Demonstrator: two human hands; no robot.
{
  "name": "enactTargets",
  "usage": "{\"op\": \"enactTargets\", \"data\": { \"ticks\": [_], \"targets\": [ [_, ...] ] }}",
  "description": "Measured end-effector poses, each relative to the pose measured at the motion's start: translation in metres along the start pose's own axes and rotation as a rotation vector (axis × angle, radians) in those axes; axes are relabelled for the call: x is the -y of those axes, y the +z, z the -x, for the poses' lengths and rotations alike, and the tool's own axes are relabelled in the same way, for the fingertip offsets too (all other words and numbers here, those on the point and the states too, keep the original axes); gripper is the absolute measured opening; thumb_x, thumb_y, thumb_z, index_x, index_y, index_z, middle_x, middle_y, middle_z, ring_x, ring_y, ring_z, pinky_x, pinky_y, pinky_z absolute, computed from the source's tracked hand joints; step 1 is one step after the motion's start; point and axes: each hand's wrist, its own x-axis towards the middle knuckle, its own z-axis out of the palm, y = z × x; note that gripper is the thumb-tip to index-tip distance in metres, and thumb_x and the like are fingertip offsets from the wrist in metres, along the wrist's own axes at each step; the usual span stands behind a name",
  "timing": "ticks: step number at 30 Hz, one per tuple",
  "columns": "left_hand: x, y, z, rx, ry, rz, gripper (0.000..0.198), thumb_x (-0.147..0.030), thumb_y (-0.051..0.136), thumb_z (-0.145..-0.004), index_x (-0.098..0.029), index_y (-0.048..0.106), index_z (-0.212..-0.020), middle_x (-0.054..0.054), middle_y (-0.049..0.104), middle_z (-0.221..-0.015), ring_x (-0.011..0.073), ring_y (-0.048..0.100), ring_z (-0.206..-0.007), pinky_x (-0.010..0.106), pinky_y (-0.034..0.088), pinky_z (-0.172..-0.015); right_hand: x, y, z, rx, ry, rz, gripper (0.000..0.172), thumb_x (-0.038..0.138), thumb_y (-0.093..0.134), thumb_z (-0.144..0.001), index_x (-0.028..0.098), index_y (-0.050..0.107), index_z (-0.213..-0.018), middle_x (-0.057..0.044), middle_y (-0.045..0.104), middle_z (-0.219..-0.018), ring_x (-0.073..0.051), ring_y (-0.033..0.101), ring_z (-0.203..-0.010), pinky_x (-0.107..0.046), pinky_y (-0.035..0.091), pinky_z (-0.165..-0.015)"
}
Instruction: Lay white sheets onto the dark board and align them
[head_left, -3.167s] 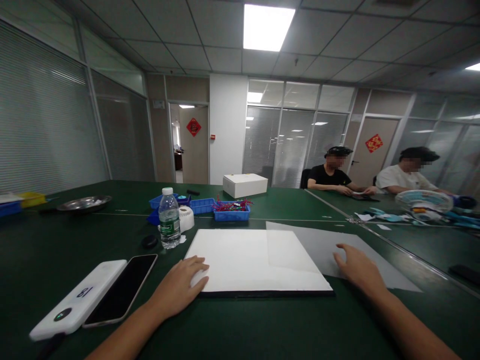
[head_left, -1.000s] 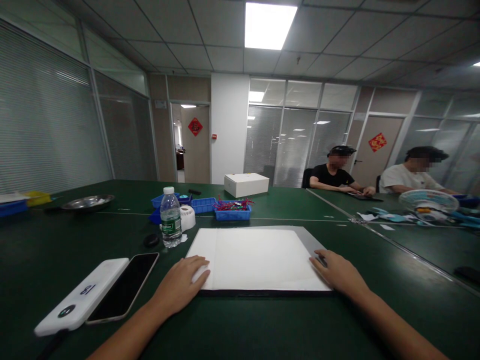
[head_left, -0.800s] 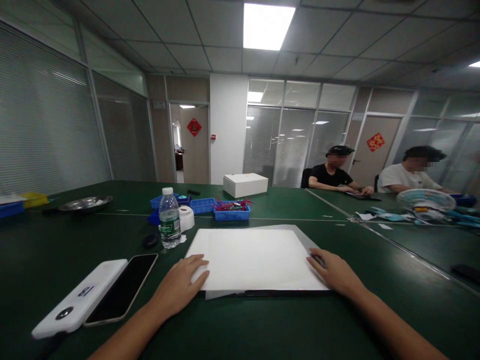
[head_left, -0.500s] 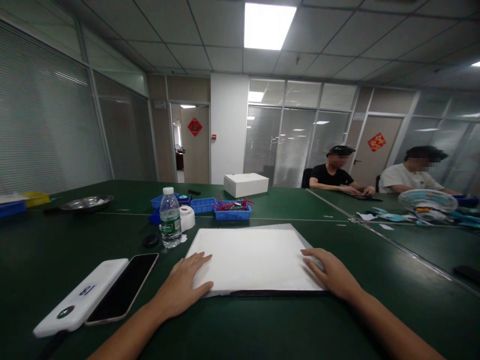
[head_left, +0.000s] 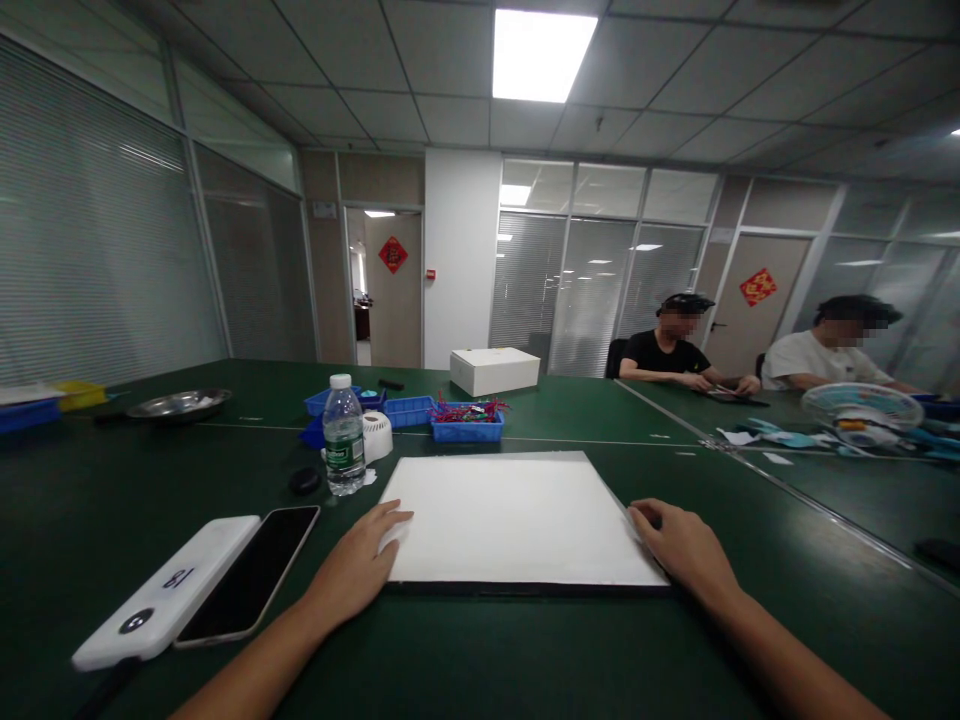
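Note:
A flat white sheet (head_left: 510,520) lies in front of me on the green table, with a dark edge showing beneath its front side. Along the sheet's left side rests my left hand (head_left: 352,560), open, its fingertips over the edge and the fingers stretched forward. At the right side, my right hand (head_left: 686,550) touches the edge with slightly bent fingers, the thumb and forefinger apart. What the dark layer under the sheet is cannot be made out.
Left of the sheet are a water bottle (head_left: 344,440), a phone (head_left: 251,575), a white device (head_left: 165,595) and a black round lid (head_left: 305,481). Farther back stand a blue tray of wires (head_left: 469,425), a white box (head_left: 495,372) and a pan (head_left: 180,404). Two people sit at the right.
Both hands have shifted outward to the sheet's side edges; the right fingers are more bent. The greyish layer that stuck out at the back right now lies nearly in line with the white sheet.

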Motion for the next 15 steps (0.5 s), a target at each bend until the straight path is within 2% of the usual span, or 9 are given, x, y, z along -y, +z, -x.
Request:
{"op": "enactTargets", "data": {
  "ticks": [5,11,15],
  "targets": [
    [0.0007,0.0021,-0.001,-0.032,-0.018,-0.033,0.035,-0.033,0.067,-0.099,-0.021,0.063,-0.131,0.01,0.055,-0.149,0.0303,0.056,-0.133,0.057,0.045,-0.11,0.0034,-0.0042,0.0007,-0.038,0.019,0.001,0.051,0.055,0.037,-0.098,0.025,0.074,-0.117,-0.007,0.077,-0.104,-0.026,0.071,-0.092,-0.036,0.052,-0.079],
    [0.0005,0.0057,-0.0013,-0.056,-0.07,-0.119,0.04,-0.035,0.068,-0.098,-0.021,0.061,-0.134,0.01,0.055,-0.149,0.0313,0.056,-0.133,0.058,0.046,-0.109,0.0037,-0.0002,0.0018,-0.022,0.012,-0.031,0.049,0.05,0.041,-0.097,0.025,0.069,-0.13,-0.006,0.075,-0.117,-0.025,0.07,-0.102,-0.036,0.052,-0.086],
    [0.0014,0.0095,-0.0013,-0.054,-0.094,-0.166,0.044,-0.036,0.068,-0.098,-0.021,0.058,-0.138,0.011,0.053,-0.15,0.032,0.055,-0.133,0.059,0.046,-0.109,0.0055,0.0039,0.0027,0.006,-0.012,-0.063,0.05,0.048,0.043,-0.097,0.022,0.068,-0.131,-0.007,0.075,-0.118,-0.025,0.071,-0.101,-0.038,0.053,-0.088]
  ]
}}
